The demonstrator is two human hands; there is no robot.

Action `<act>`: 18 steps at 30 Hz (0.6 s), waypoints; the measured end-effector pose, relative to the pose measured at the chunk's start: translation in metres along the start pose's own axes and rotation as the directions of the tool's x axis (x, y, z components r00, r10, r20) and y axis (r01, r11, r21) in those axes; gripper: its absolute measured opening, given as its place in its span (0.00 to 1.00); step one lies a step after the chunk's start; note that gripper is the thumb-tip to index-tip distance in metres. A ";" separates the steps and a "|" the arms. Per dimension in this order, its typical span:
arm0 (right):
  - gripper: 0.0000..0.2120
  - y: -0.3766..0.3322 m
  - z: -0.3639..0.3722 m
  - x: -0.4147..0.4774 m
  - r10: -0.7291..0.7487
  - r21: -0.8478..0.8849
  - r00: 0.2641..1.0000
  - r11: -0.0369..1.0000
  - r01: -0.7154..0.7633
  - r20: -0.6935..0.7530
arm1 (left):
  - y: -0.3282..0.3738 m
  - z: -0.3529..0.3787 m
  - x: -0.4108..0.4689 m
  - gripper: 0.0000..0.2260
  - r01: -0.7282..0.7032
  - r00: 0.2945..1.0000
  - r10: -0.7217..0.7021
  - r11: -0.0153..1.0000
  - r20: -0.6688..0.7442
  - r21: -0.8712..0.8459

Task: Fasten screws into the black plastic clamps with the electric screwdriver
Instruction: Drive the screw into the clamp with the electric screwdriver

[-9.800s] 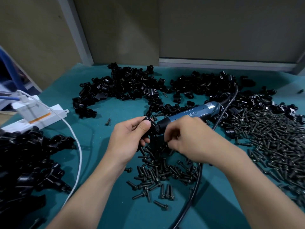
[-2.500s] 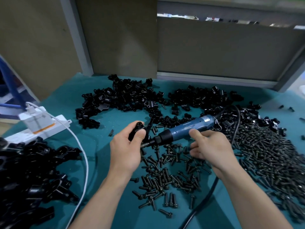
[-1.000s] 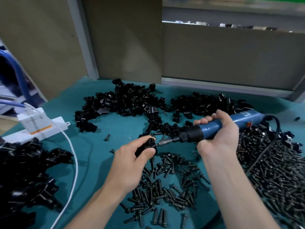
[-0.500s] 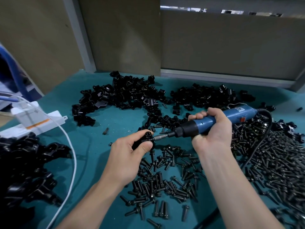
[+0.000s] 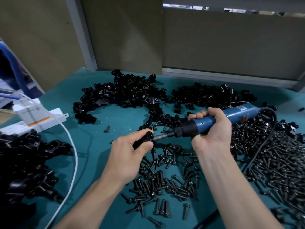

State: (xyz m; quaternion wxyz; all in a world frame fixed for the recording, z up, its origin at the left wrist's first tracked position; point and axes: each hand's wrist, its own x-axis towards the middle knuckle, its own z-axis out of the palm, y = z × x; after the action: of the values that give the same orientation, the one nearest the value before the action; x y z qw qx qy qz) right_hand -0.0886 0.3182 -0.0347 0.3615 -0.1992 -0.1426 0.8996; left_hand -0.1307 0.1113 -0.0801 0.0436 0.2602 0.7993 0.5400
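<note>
Head view: we see the left hand (image 5: pixel 130 156) just left of centre over the green worktop (image 5: pixel 99 162), its grip pinching a black clamp (image 5: pixel 145 138) between thumb and curled fingers. The clamp's round opening faces up and away from us. The right hand (image 5: pixel 212 129) has its grip wrapped round the blue electric screwdriver (image 5: pixel 231 113), which lies almost level and points left. Its metal bit (image 5: pixel 160 137) meets the right side of the clamp; we cannot tell whether a screw sits between them. The screwdriver's black cord (image 5: pixel 264 142) loops from the far right end of the tool and runs back toward us over the screws.

Below the two hands a scatter of loose screws (image 5: pixel 165 179) lies on the worktop, and a much larger heap of screws (image 5: pixel 280 162) covers the right side. More black clamps (image 5: pixel 128 95) are piled at the far side, with a second pile (image 5: pixel 206 96) to their right, and a dark heap of clamps (image 5: pixel 28 162) fills the near left. One lone screw (image 5: pixel 107 129) lies apart, left of the hands. At the far left a white power strip (image 5: pixel 41 119) rests on the worktop, and a white cable (image 5: pixel 72 146) curves from it toward us.
</note>
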 end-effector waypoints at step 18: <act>0.11 0.003 0.003 -0.005 -0.009 -0.016 1.000 1.000 0.009 0.024 | -0.001 -0.001 -0.001 0.16 0.024 1.000 -0.023 0.998 0.004 -0.056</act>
State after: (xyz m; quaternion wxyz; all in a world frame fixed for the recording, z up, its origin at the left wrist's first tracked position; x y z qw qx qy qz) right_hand -0.0883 0.3122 -0.0319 0.3622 -0.1905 -0.1550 0.8991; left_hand -0.1304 0.1094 -0.0802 0.0584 0.2503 0.7867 0.5614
